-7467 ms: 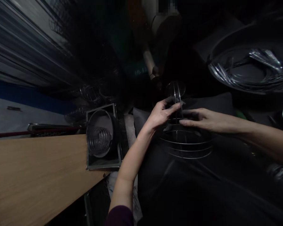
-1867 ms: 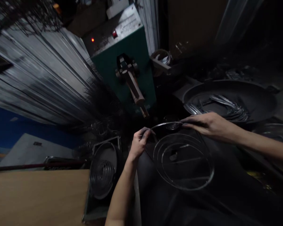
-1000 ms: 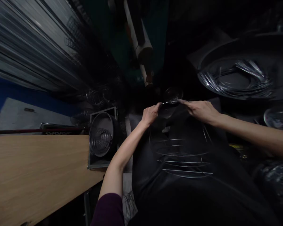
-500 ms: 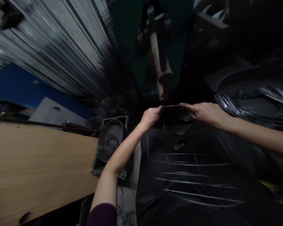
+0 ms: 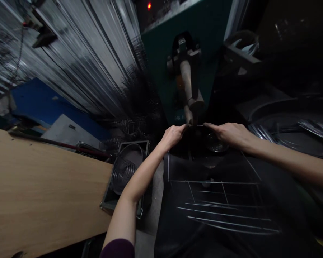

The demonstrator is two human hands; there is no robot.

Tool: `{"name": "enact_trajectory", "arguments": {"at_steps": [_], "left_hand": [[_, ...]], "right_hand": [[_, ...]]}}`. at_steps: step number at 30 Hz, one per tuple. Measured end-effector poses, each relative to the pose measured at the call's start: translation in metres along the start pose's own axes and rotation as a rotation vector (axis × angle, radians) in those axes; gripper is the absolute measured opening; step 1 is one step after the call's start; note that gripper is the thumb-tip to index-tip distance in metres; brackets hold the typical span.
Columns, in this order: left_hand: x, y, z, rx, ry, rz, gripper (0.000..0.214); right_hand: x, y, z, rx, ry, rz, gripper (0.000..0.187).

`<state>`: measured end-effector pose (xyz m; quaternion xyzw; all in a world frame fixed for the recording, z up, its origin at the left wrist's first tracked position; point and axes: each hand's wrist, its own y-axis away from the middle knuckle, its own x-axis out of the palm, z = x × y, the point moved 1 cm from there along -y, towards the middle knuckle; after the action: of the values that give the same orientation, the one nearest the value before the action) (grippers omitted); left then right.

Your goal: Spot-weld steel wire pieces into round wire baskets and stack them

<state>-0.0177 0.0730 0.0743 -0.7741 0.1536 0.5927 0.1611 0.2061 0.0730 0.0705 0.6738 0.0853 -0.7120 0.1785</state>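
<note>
My left hand is closed, its thumb and fingers pinching a thin metal wire at the tip of a machine's electrode arm. Opposite it, my right hand pinches the same wire, fingertips a short way from the left ones. Below both hands a wire frame of straight and slightly bowed rods lies over the dark apron on my lap. Its side rods run up towards my hands; whether the pinched wire belongs to it, I cannot tell.
At left stand a wooden board and a crate holding wire rings. A large tub with bundled wires is at right. The green machine body rises ahead, a small red light on it.
The view has tilted up, so the machine and tub appear lower. My hands still pinch the wire, which now sits closer against the electrode tip. The frame on my lap has shifted slightly.
</note>
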Motion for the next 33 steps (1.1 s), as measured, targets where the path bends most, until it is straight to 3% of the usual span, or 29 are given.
{"name": "enact_trajectory", "arguments": {"at_steps": [13,24,33], "left_hand": [[-0.002,-0.007,0.0,-0.016,0.095,0.031,0.03],[0.0,-0.003,0.008,-0.025,0.121,-0.026,0.029],[0.002,-0.004,0.006,-0.055,0.071,-0.025,0.031]], "right_hand": [[-0.001,-0.005,-0.005,-0.019,-0.004,-0.019,0.052],[-0.015,-0.003,0.009,-0.011,-0.006,0.022,0.046],[-0.008,-0.006,0.002,-0.004,-0.036,-0.015,0.043]]}}
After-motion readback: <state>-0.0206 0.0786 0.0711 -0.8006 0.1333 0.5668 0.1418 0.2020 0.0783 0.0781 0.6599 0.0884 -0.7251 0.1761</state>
